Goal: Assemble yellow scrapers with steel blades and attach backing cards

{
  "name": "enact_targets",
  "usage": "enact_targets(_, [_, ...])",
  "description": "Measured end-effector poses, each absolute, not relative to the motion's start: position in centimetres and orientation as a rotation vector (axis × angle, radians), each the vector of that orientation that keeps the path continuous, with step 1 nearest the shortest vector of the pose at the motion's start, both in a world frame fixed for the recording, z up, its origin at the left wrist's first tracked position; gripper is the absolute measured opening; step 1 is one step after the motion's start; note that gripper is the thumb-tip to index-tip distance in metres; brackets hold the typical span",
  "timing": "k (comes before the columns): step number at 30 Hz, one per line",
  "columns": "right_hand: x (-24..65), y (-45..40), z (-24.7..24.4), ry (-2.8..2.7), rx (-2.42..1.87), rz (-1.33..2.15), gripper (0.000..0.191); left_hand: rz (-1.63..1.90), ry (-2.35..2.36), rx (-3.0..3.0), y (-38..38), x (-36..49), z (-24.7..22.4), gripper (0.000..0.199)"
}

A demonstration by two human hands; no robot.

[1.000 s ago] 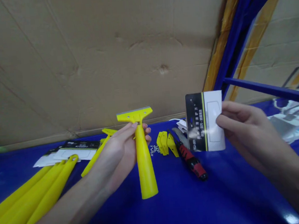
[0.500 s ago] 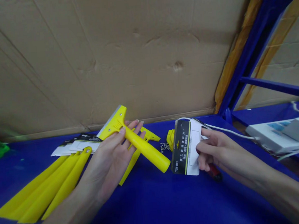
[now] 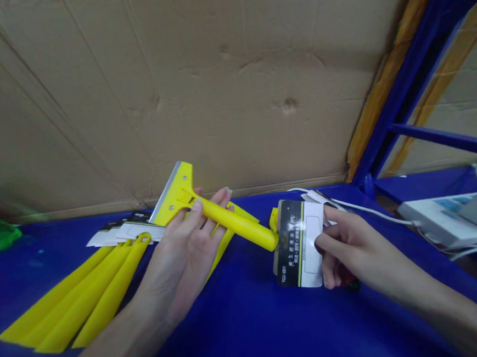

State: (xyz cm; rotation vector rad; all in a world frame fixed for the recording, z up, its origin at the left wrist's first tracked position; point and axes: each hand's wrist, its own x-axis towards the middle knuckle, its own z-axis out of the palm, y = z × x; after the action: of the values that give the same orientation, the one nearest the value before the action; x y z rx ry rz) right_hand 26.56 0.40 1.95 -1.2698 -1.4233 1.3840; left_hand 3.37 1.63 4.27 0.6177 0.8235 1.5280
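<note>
My left hand (image 3: 190, 248) holds a yellow scraper (image 3: 233, 221) with its thumb across the neck and the other fingers stretched out beneath. The scraper's metal blade edge points up and left, and its handle end reaches the card's left edge. Between thumb and fingers, my right hand (image 3: 346, 244) pinches a black and white printed packaging card (image 3: 299, 245) by its right side. Behind my left hand lies another yellow scraper (image 3: 223, 251), partly hidden. A dark tool with some red (image 3: 349, 281) shows under my right hand, mostly covered.
Several yellow scrapers (image 3: 91, 300) with cards on their heads lie fanned out at left. A white power strip (image 3: 440, 220) with cables sits at right. Cardboard (image 3: 231, 91) stands behind the blue table (image 3: 250, 331); a blue metal frame (image 3: 400, 83) rises at right.
The scraper has tilted flatter, its handle end swinging up toward the card. The card has shifted slightly down and right, and the small parts beside it are now hidden. The view has moved slightly.
</note>
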Motion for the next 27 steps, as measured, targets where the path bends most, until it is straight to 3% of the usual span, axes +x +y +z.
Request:
enact_targets(7, [25.4, -0.1, 1.0, -1.481, -1.26, 1.12, 0.011, 1.509, 0.72, 0.638, 1.6, 3.6, 3.1, 0.015])
enact_targets(15, [24.8, -0.7, 1.3, -1.486, -0.962, 1.197, 0.03, 1.497, 0.847, 0.583, 1.6, 5.0, 2.9, 0.028])
enact_targets(21, [25.5, -0.5, 0.6, -1.785, -1.208, 0.662, 0.039, 1.488, 0.869, 0.672, 1.5, 4.8, 2.3, 0.034])
enact_targets(27, [25.6, -0.6, 0.8, -1.829, -1.188, 0.42, 0.024, 1.466, 0.872, 0.628, 2.1, 4.1, 2.5, 0.02])
